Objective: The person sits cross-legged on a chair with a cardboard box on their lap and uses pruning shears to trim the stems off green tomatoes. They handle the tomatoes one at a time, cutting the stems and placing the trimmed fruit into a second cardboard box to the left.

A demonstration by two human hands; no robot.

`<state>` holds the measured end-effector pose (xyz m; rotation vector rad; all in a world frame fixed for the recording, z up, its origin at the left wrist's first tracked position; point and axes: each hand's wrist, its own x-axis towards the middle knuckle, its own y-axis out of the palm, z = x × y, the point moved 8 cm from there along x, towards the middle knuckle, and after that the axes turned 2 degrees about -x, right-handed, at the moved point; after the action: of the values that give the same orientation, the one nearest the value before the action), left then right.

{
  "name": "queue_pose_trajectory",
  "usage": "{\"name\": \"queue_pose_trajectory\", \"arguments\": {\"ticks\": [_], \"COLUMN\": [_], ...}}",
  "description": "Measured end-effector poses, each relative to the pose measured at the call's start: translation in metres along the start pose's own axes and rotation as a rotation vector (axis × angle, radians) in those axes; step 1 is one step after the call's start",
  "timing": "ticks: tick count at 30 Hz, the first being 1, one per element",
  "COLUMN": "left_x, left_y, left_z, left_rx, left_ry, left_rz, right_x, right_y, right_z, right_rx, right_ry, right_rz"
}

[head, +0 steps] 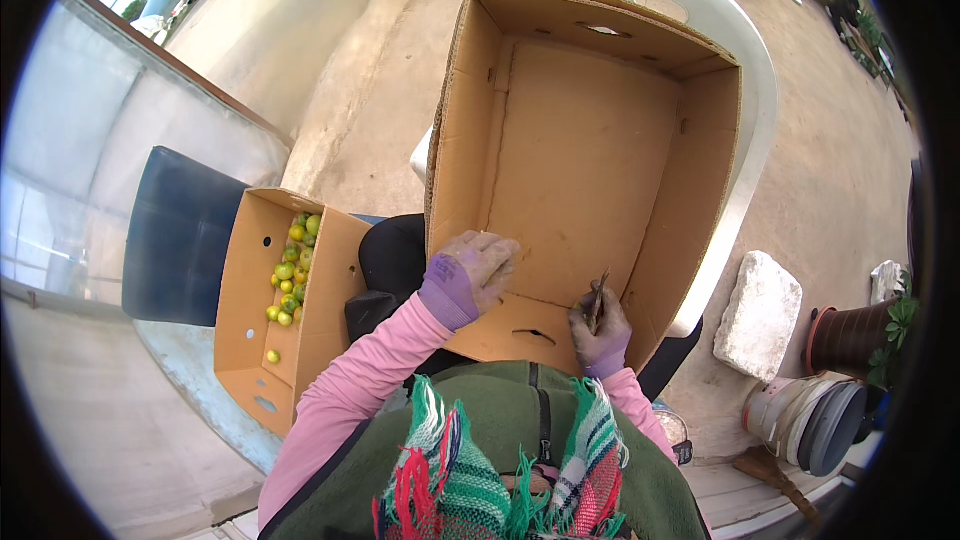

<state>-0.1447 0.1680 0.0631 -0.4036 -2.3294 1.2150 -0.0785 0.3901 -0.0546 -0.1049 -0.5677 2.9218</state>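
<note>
A large cardboard box (pixel 585 157) with cut-out handle holes rests on a white plastic chair (pixel 750 120) in front of me. My left hand (pixel 474 270), in a dirty purple glove, is over the box's near left part; its fingers are bent, and whether it holds something is hidden. My right hand (pixel 601 324), also gloved, grips a small pointed tool, perhaps snips, above the near right corner. To my left, a second cardboard box (pixel 255 270) holds several green and yellowish tomatoes (pixel 285 270).
A dark blue plastic container (pixel 184 236) stands behind the tomato box, by a translucent sheet wall. On the right are a white stone block (pixel 759 315), a brown plant pot (pixel 847 340), stacked buckets (pixel 802 420) and a broom (pixel 776 476).
</note>
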Motion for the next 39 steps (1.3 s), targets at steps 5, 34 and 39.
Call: {"name": "queue_pose_trajectory", "arguments": {"ticks": [5,34,39], "left_x": [-0.014,-0.031,-0.032], "left_y": [0.206,0.187,0.17], "left_z": [-0.001,0.079,0.055], "left_rx": [0.08,-2.123,-2.331], "left_ry": [0.027,-1.028,-0.914], "left_rz": [0.643,0.236,0.246], "right_x": [-0.002,0.004,0.003], "right_y": [-0.014,0.011,0.016], "right_z": [-0.013,-0.011,-0.008], "right_rx": [0.01,-0.109,-0.214], "right_ry": [-0.111,0.04,-0.031], "right_rz": [-0.132,0.111,0.136]}}
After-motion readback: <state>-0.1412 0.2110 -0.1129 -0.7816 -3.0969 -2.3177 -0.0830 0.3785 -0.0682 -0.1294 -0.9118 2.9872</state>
